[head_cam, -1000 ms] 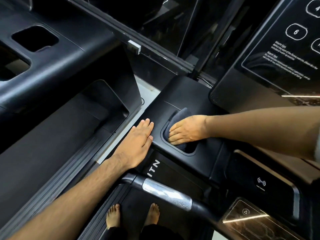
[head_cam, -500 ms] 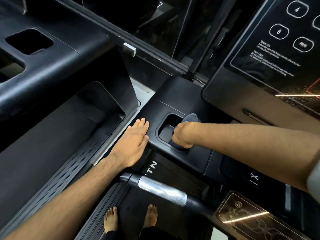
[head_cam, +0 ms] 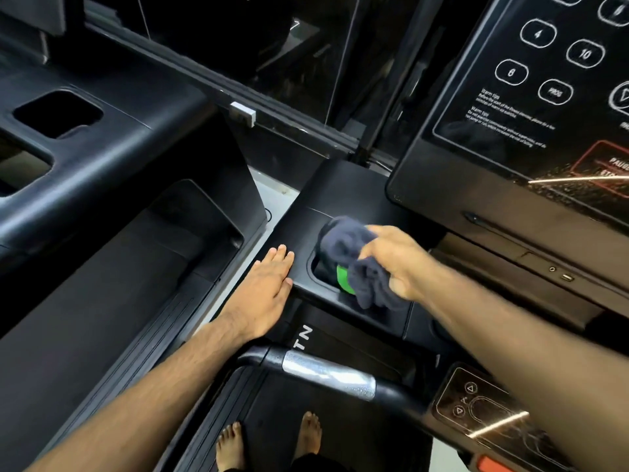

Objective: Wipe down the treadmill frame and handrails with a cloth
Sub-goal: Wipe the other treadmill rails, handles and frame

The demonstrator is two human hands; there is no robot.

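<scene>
Cloth bunched, long axis near-far, in clamped right fingers; left fingers straight.

Left hand: flat, palm down, fingers straight and close together, pointing up-frame; forearm bare, reaching in from the lower left. Right hand: curled around a bunched dark cloth, slightly blurred; forearm bare, entering from the right edge. Hands near each other, not touching. Bare feet: two, side by side, at bottom centre.
</scene>
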